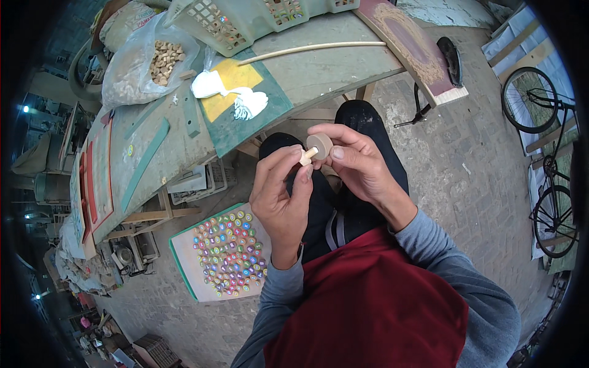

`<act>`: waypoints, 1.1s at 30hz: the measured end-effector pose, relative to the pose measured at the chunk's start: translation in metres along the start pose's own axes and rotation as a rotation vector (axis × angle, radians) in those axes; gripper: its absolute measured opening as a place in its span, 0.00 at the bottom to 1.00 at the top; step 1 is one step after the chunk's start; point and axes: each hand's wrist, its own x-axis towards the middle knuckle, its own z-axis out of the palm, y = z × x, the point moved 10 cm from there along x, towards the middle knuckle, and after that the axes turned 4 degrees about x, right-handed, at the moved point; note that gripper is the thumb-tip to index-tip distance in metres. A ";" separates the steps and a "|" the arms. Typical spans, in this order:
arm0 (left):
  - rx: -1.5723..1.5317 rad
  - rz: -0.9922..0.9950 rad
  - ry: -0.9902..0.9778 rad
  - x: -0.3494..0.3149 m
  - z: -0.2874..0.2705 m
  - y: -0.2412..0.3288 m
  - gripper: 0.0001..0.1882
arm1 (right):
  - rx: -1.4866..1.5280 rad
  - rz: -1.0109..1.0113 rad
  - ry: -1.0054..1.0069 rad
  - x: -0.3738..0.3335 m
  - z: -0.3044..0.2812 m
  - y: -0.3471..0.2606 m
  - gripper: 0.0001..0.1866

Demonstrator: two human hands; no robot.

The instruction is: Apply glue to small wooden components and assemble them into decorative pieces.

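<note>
Above my lap, both hands are close together. My left hand pinches a small pale wooden piece between thumb and fingers; a short peg-like part of it points at the disc. My right hand grips a thick round brownish disc by its rim, with its flat face toward the left hand. The small piece meets or overlaps the disc's face; whether it is pressed into it I cannot tell. Below and left, a board with a green edge carries many small round coloured pieces with printed faces.
On the workbench lie a clear bag of small wooden blocks, a plastic basket, a yellow sheet, a white glove, a bent wooden rod and a purple board. A bicycle stands at the right.
</note>
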 end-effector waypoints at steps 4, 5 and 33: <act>0.095 -0.005 -0.006 0.002 -0.003 0.006 0.14 | -0.078 0.005 -0.002 -0.001 0.002 -0.002 0.22; 0.140 0.008 -0.011 0.003 -0.003 0.008 0.14 | -0.099 0.004 -0.002 -0.001 0.002 -0.002 0.22; 0.321 0.175 -0.140 0.017 0.002 0.034 0.15 | -0.750 -0.233 -0.103 -0.003 0.020 -0.044 0.21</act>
